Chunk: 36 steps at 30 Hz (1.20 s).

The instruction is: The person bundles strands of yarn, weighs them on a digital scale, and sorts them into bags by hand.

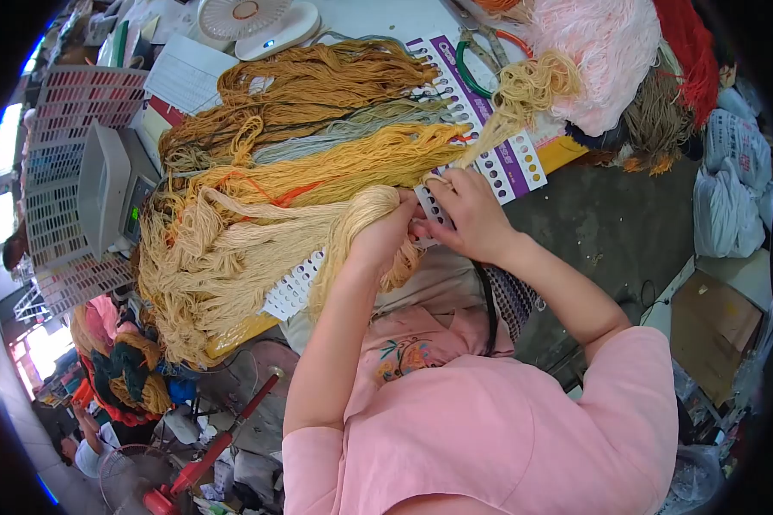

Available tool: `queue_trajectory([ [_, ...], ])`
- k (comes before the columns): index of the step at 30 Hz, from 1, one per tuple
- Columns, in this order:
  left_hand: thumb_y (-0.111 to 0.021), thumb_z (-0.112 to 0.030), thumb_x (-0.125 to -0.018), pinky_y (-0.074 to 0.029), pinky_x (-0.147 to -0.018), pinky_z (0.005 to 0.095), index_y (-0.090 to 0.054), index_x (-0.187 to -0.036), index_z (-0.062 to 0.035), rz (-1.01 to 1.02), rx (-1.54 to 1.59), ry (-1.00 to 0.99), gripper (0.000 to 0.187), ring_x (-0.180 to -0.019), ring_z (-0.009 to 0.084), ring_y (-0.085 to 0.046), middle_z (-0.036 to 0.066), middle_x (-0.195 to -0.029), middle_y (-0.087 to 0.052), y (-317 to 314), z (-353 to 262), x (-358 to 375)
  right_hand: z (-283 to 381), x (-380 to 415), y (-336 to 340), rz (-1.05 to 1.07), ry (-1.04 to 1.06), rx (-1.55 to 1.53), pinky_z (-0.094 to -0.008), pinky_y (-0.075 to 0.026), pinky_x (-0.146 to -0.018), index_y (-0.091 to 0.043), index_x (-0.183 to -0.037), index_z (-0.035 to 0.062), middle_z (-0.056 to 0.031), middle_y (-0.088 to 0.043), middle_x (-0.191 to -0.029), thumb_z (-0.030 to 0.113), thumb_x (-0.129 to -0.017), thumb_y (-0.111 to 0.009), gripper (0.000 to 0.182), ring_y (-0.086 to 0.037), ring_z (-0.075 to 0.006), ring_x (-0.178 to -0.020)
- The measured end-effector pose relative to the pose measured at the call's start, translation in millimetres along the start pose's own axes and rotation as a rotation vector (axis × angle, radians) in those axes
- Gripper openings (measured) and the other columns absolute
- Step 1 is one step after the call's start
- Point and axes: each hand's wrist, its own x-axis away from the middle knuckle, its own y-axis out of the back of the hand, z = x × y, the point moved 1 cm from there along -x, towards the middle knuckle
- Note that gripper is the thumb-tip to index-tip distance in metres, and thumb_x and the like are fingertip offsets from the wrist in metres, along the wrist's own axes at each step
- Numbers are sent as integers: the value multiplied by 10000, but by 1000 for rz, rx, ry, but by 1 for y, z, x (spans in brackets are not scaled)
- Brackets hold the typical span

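Both hands meet at the near edge of the table. My left hand (pixel 388 230) is closed, with a cream thread skein (pixel 352 225) draped over it and hanging down past the wrist. The fingers of my right hand (pixel 474 213) are closed on a white punched card (pixel 432 206) with a row of dark holes. Left fingertips come up against that card's left side; exactly what they pinch is hidden. Cream thread passes by the right fingertips. Beside the hands lie yellow skeins (pixel 361 154) and a pale cream heap of thread (pixel 232 266).
Brown skeins (pixel 318 77) and a long purple-and-white punched card (pixel 511 167) lie farther back. Scissors (pixel 481 34), a small white fan (pixel 253 21) and a scale (pixel 116 189) stand around the table. Pink thread (pixel 605 60) is piled at right. Another person (pixel 94 442) is at lower left.
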Motion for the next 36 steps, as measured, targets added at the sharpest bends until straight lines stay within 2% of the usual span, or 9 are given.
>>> queue_trajectory([
  [9,-467,-97,-781,-335,-395,182,-504,-808,-33,122,248,-85,78,-444,56,-398,2,-603,-481,-6,8,-10,-3,-3,9,10,-67,-259,-321,-388,-657,-533,-794,4,-109,-475,-775,131,-576,-544,253,-468,-250,-722],
  [12,-478,-125,-773,-355,-413,192,-506,-759,-47,123,51,-31,84,-458,61,-410,10,-625,-499,-6,6,-12,-6,-11,11,59,-215,-393,-295,-412,-585,-541,-773,0,-102,-494,-719,125,-566,-548,242,-499,-222,-643],
  [14,-473,-117,-764,-362,-421,186,-511,-735,-48,158,12,-188,84,-458,62,-412,4,-612,-491,-3,4,-8,-9,-15,12,58,-252,-398,-284,-421,-539,-548,-751,-3,-100,-504,-678,123,-559,-550,229,-511,-203,-582],
  [17,-522,-134,-747,-348,-407,166,-511,-767,-48,100,336,-156,89,-460,58,-415,10,-611,-497,32,0,-3,-11,-17,14,23,-234,-381,-210,-399,-515,-544,-761,-21,-71,-506,-718,68,-571,-532,211,-489,-125,-572],
  [21,-557,-150,-733,-317,-383,164,-513,-743,-51,40,320,-78,109,-448,47,-398,7,-609,-499,33,-10,7,-12,-14,5,40,-200,-364,-224,-389,-518,-533,-788,-14,-64,-482,-755,62,-571,-547,230,-480,-133,-600],
  [26,-566,-175,-740,-295,-411,155,-523,-732,-69,16,350,-102,115,-471,35,-378,-30,-586,-470,29,1,1,-7,-14,5,67,-136,-276,-320,-390,-631,-488,-775,-8,-125,-462,-767,113,-582,-575,244,-471,-272,-726],
  [31,-501,-119,-769,-337,-431,135,-512,-885,-26,202,649,2,148,-450,16,-372,-11,-635,-480,31,-11,26,-9,-13,0,18,-59,-203,-346,-377,-652,-432,-868,-1,-144,-456,-776,28,-625,-487,251,-458,-303,-744],
  [33,-479,-84,-764,-345,-419,113,-469,-965,-30,447,800,-77,209,-435,-2,-360,10,-725,-518,29,-21,35,-9,-14,2,39,-90,-204,-363,-376,-661,-424,-882,0,-157,-466,-791,-9,-618,-450,265,-462,-319,-761],
  [36,-455,-43,-743,-311,-359,90,-455,-976,-66,523,653,-79,234,-407,-27,-336,14,-767,-528,26,-20,24,-12,-13,-1,17,-213,-312,-343,-389,-647,-429,-874,-7,-166,-483,-808,-23,-631,-435,243,-480,-315,-757],
])
